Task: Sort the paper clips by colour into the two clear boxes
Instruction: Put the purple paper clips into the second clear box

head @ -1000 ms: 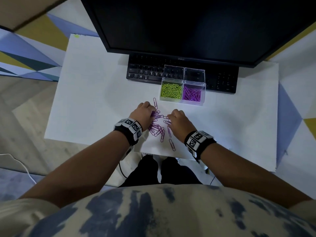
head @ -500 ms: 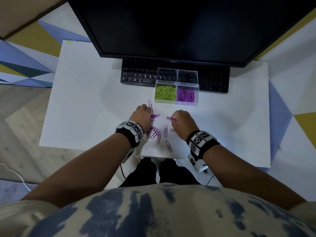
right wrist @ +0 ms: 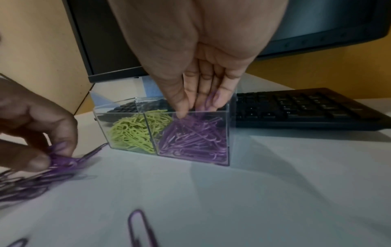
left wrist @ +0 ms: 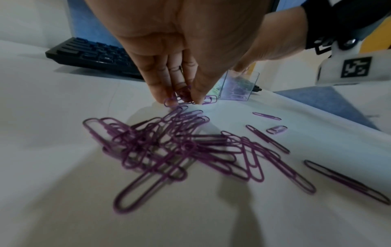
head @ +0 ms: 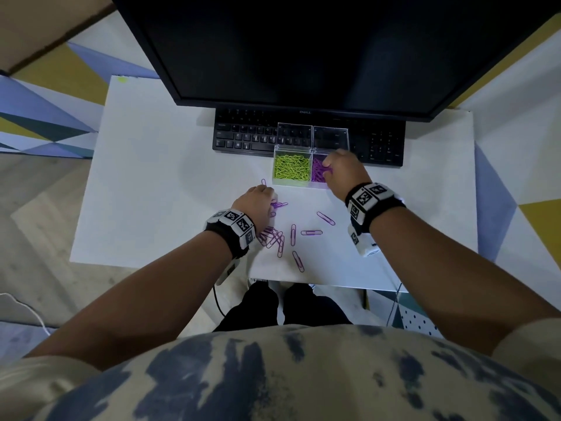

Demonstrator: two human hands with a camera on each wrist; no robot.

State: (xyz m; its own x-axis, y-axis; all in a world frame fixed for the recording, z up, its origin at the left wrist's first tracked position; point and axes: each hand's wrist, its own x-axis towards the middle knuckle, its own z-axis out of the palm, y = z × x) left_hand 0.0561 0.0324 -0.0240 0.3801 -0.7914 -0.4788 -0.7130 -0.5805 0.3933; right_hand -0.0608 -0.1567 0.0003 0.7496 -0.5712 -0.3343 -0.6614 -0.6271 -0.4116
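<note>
Two clear boxes stand side by side in front of the keyboard. The left box (head: 290,184) (right wrist: 118,117) holds green clips, the right box (head: 319,186) (right wrist: 226,120) purple ones. My right hand (head: 326,173) (right wrist: 196,110) hovers over the right box's open top, fingers pointing down, a purple clip (right wrist: 208,100) still pinched among them. My left hand (head: 271,203) (left wrist: 182,101) pinches a few purple clips (left wrist: 208,100) on the table. A pile of loose purple clips (head: 273,237) (left wrist: 180,147) lies just behind its wrist, with single ones (head: 325,218) scattered to the right.
A black keyboard (head: 243,138) lies right behind the boxes under a large dark monitor (head: 303,56). Both box lids (head: 294,135) stand tipped back against the keyboard. The white table's front edge (head: 303,282) runs close behind the clip pile.
My right hand has lifted off the table with purple clips and travelled forward to the purple box. My left hand stays at the pile, gathering clips.
</note>
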